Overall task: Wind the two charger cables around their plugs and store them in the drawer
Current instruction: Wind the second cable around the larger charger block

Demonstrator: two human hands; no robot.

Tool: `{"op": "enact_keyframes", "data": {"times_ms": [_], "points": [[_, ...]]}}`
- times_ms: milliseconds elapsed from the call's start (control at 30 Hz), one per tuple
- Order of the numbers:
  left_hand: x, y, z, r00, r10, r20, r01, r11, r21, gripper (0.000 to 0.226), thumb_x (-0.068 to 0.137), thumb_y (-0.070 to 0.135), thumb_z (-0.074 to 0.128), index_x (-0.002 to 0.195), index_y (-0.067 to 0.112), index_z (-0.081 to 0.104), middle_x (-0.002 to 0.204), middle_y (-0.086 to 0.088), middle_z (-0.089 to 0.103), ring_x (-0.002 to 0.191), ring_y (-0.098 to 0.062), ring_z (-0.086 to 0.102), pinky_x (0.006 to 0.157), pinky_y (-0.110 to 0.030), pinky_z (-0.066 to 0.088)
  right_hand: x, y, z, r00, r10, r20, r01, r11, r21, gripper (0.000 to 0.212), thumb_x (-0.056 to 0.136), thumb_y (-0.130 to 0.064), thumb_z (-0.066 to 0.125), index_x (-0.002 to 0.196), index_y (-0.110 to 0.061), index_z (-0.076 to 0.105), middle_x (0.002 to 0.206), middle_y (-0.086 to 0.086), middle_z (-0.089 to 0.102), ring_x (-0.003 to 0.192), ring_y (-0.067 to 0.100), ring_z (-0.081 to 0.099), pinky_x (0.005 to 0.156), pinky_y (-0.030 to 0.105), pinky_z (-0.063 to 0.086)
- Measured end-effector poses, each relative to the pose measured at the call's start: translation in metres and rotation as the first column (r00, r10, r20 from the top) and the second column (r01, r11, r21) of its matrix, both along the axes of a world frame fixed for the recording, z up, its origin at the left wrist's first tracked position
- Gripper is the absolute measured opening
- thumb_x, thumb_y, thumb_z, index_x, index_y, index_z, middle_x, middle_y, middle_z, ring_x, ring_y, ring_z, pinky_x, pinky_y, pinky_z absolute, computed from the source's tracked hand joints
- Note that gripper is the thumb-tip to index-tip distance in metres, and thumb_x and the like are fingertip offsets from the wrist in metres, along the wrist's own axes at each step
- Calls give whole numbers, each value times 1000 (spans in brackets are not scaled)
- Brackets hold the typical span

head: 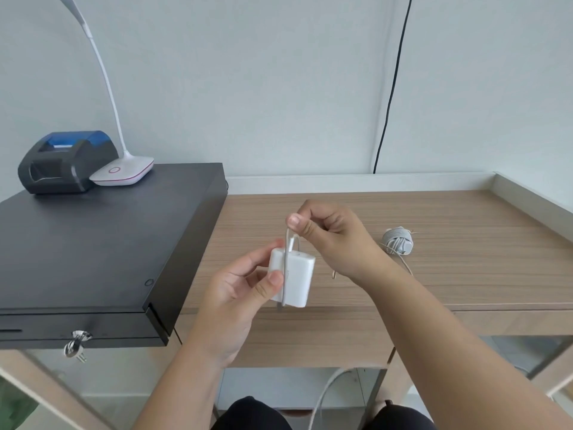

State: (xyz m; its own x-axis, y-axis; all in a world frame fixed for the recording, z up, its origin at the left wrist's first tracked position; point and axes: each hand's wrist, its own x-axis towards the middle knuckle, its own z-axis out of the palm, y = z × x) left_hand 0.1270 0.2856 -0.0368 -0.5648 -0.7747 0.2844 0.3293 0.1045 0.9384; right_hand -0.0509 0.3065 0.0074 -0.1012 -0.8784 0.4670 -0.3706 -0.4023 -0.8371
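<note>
My left hand (240,285) grips a white charger plug (296,279) above the desk's front edge, thumb on its face. One turn of its white cable (283,287) runs down the plug's face. My right hand (328,235) pinches that cable just above the plug. The cable's loose length (324,395) hangs below the desk between my knees. A second charger (398,242), its cable wound around it, lies on the wooden desk (449,274) to the right, a short tail trailing toward me. The black drawer (77,328) sits shut at left, a key (76,347) in its lock.
On the black drawer box's top stand a dark receipt printer (66,162) and a white desk lamp (124,172). A black cord (390,97) hangs down the wall behind the desk. A raised rim borders the desk at the back and right.
</note>
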Motion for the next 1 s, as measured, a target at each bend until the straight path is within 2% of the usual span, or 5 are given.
{"op": "enact_keyframes", "data": {"times_ms": [67,167,333,700,1000], "points": [[2,1,3,1000,-17,-11,17,1000,-24,55,66,50,81,116,30,70,107,-3,73,98,-16,65,77,-37,55,0,-1,-5,998,47,35,-49,997,60,34,93,-33,59,72,-6,60,64,23,50,56,29,41,58,32,34],[1,-2,8,996,0,-88,-1,1000,-11,58,65,47,83,117,23,70,113,-5,71,99,-18,65,72,-32,57,2,3,-15,988,71,136,-86,990,111,34,99,-20,50,68,-6,53,47,-13,45,42,-1,37,46,8,30],[-9,-10,15,959,100,-265,-66,989,135,61,67,35,83,120,9,64,108,-5,69,92,-15,68,66,-24,54,13,13,-43,985,2,172,-34,982,187,40,100,-28,45,68,-4,43,48,-9,31,42,2,25,42,13,24],[-34,-21,4,921,376,-106,-356,919,170,32,82,17,70,113,10,67,100,-8,69,82,-14,69,64,-25,55,9,43,-24,808,-146,-572,279,948,153,25,99,-33,42,90,-18,61,57,-8,50,56,16,50,58,33,42],[-40,-14,-4,912,409,-3,-409,912,0,46,72,32,83,113,20,67,95,0,74,88,-18,70,66,-30,56,-3,47,3,708,-45,-705,206,968,145,23,97,-28,48,90,-15,66,61,-9,50,61,16,47,61,34,44]]}}
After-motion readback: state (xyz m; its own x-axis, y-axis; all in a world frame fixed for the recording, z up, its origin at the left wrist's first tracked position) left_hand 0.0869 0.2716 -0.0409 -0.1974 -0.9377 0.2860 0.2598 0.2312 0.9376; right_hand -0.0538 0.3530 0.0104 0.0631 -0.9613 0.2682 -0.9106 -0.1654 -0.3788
